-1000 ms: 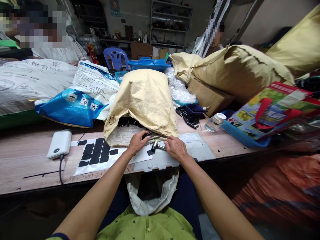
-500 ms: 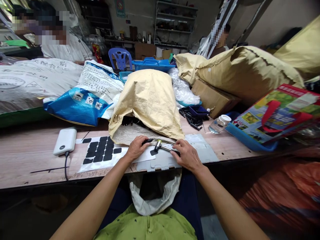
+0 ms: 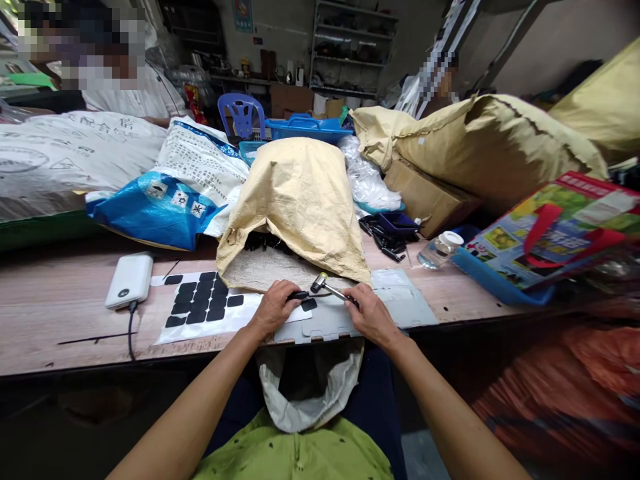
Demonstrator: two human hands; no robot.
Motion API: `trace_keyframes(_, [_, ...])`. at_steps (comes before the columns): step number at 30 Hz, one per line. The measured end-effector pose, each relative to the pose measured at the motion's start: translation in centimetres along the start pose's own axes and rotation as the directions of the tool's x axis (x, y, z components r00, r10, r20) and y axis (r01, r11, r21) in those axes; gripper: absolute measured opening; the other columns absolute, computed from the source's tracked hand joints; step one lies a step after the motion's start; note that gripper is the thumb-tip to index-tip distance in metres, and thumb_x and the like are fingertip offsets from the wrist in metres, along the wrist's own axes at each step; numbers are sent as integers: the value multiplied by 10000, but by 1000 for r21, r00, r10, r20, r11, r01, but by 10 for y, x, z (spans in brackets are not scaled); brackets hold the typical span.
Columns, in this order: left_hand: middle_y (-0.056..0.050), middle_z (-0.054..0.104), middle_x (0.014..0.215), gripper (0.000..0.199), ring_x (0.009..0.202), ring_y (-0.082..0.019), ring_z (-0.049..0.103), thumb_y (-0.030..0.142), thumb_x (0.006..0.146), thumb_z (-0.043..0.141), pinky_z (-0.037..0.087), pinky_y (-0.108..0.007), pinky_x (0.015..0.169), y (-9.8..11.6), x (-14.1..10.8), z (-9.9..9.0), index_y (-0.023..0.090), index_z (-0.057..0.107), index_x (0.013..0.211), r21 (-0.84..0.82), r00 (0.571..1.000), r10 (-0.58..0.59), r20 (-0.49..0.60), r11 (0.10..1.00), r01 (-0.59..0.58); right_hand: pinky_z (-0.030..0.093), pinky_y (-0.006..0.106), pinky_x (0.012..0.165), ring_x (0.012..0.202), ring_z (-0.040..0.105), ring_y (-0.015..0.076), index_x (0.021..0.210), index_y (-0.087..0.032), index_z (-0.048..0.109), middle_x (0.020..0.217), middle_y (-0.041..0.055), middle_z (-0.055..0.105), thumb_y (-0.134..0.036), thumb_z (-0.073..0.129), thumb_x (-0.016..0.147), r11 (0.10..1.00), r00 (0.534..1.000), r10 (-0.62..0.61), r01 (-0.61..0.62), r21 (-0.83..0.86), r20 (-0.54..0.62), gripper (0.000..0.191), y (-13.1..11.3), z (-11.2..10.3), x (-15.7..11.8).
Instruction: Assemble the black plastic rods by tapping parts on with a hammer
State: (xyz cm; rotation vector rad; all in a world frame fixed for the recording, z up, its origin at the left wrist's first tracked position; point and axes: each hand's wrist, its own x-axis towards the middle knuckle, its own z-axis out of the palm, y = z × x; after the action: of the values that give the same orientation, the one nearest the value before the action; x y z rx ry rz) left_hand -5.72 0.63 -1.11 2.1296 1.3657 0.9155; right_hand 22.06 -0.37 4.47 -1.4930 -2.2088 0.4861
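My left hand (image 3: 275,305) is closed around a black piece (image 3: 299,295), apparently a handle; a thin dark length runs from it toward my right hand. My right hand (image 3: 371,312) grips a small hammer (image 3: 336,292) by its handle. The hammer's silver head, with a yellowish face, is just right of the black piece and a little above it. Beneath both hands lies a grey board (image 3: 345,323). A single black patch (image 3: 309,305) is on the white sheet near my left fingers, and several more black patches (image 3: 200,303) cover that sheet farther left.
A cream sack (image 3: 305,193) with dark pieces in its mouth lies just beyond my hands. A white power bank (image 3: 130,281) with a cable is at left. To the right are black parts (image 3: 383,239), a jar (image 3: 440,250) and a blue tray (image 3: 500,279). Co-workers sit beyond the bench.
The hammer head has risen slightly and tilted. My left hand and the black piece have shifted a little right and down.
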Motion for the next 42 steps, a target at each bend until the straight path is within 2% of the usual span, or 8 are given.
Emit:
trace_keyframes(3, [-69, 680, 1051, 172, 1014, -220, 614, 257, 910, 616, 486, -359, 930, 1, -2, -4, 211, 671, 1066, -78, 1000, 1, 24, 997, 1, 463, 307, 948, 1034, 598, 184, 1097, -218, 667, 1054, 49, 651, -145, 532, 907, 993, 998, -55, 57, 106, -25, 244, -11, 11, 16])
trace_keyframes(6, [-71, 693, 1048, 177, 1016, -224, 621, 272, 903, 622, 481, -361, 935, 2, -6, -10, 211, 676, 1060, -111, 999, -12, 48, 994, 18, 463, 298, 942, 1040, 602, 190, 1149, -219, 675, 1077, 61, 656, -127, 511, 910, 999, 1000, -3, 4, 43, -24, 304, -14, 23, 23])
trace_keyframes(12, [-58, 726, 1038, 177, 984, -224, 635, 300, 903, 624, 478, -350, 903, 11, -6, -25, 225, 702, 1042, -107, 987, -101, 122, 988, 115, 464, 253, 808, 908, 611, 175, 1179, -255, 695, 1006, 51, 632, -127, 514, 911, 985, 995, 99, -100, -141, -14, 348, -2, 28, 1])
trace_keyframes(15, [-51, 732, 1020, 205, 966, -229, 618, 338, 925, 621, 466, -350, 883, 16, 8, -28, 230, 712, 1074, -53, 989, -135, 54, 989, 138, 466, 255, 813, 904, 606, 177, 1187, -252, 692, 995, 51, 631, -133, 509, 916, 984, 996, 86, -87, -154, -13, 348, -2, 27, -4])
trace_keyframes(18, [-57, 719, 1014, 212, 974, -242, 583, 338, 916, 646, 445, -368, 898, 15, 23, -23, 226, 734, 1072, 39, 993, -109, -35, 993, 110, 464, 259, 812, 900, 606, 178, 1147, -248, 708, 984, 51, 627, -132, 513, 911, 981, 994, 106, -106, -161, -10, 327, -5, 27, -5])
trace_keyframes(25, [-48, 682, 996, 247, 1007, -251, 579, 343, 867, 706, 427, -395, 928, -2, 21, -2, 291, 769, 1100, 136, 984, -178, 5, 975, 176, 466, 278, 821, 894, 619, 184, 1150, -256, 725, 940, 42, 638, -159, 530, 904, 982, 987, 161, -160, -103, 8, 328, 0, 21, -16])
trace_keyframes(34, [-24, 729, 939, 182, 947, -242, 598, 326, 779, 777, 433, -358, 860, 0, 30, -10, 249, 750, 941, 92, 979, -189, 81, 979, 181, 475, 313, 899, 980, 639, 198, 1222, -262, 703, 1054, 45, 696, -209, 515, 919, 975, 975, 223, -223, 11, 2, 361, 3, 18, -21])
trace_keyframes(42, [-19, 727, 1003, 250, 1004, -250, 580, 407, 786, 782, 396, -374, 899, 1, 25, -2, 273, 749, 995, 123, 982, -187, 28, 975, 183, 472, 312, 839, 901, 629, 187, 1225, -263, 696, 1087, 33, 689, -219, 541, 919, 959, 959, 280, -282, -39, -53, 346, -5, 24, -24])
